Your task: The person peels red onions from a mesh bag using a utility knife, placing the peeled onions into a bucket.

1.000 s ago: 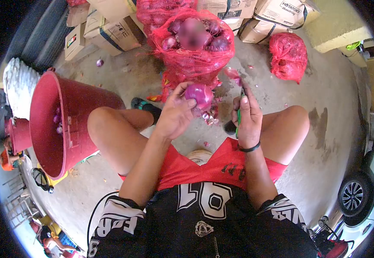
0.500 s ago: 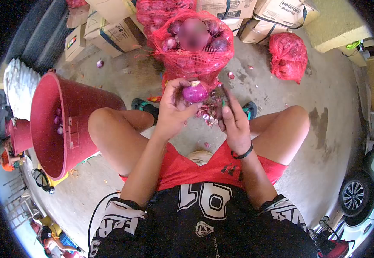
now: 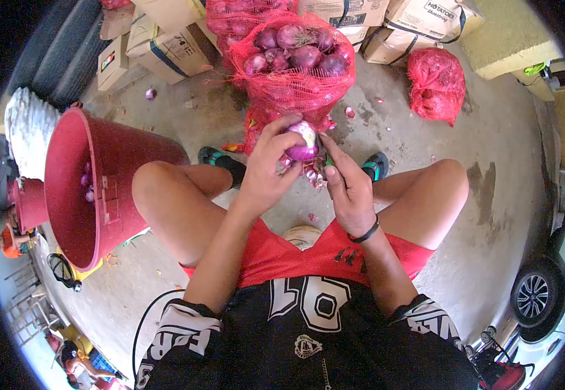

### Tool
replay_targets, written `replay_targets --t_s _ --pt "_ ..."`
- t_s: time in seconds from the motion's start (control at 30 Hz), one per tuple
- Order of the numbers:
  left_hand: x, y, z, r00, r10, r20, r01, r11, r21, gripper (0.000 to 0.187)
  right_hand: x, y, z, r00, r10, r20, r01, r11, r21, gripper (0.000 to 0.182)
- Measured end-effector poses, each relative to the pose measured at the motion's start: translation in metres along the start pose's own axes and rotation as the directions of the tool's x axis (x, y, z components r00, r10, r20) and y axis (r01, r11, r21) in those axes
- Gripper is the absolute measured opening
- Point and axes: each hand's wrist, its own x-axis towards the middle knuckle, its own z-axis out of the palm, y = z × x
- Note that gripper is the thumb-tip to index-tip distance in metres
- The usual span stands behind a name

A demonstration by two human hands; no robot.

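My left hand (image 3: 264,170) is closed around a red onion (image 3: 304,151), its purple skin partly off so that a pale patch shows on top. Close against the onion's right side, my right hand (image 3: 353,195) grips a small knife (image 3: 328,160). Only a bit of its green handle shows; the blade is mostly hidden by the fingers. Just beyond my hands stands an open red mesh sack (image 3: 295,97) full of red onions (image 3: 306,57). Scraps of onion skin (image 3: 315,175) lie on the floor below my hands.
A big red tub (image 3: 143,146) lies tilted at my left, with a few onions (image 3: 87,182) inside. Cardboard boxes (image 3: 165,49) stand behind the sack. Another red mesh bag (image 3: 436,84) sits at the right. A parked car (image 3: 555,292) and people (image 3: 13,242) are farther off.
My left hand has turned the onion, bringing a pale peeled patch into view. My right hand has moved in to the onion's side with the knife.
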Motion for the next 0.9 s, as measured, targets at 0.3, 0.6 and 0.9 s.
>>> replay_targets --t_s 0.3,0.6,0.9 --pt "-0.002 0.005 0.013 0.961 -0.276 0.013 0.229 0.77 -0.596 0.046 -0.005 0.007 0.0 0.921 0.389 0.021 -0.306 0.688 0.658 0.046" --pt "-0.001 -0.004 0.003 0.992 -0.128 -0.004 0.126 0.977 -0.17 0.047 -0.004 -0.003 -0.004 0.924 0.318 0.214 -0.379 0.68 0.628 0.051" --pt "-0.001 -0.01 0.002 0.998 -0.039 -0.053 0.035 0.996 -0.076 0.047 -0.003 0.0 -0.007 0.927 0.339 0.16 -0.357 0.67 0.65 0.049"
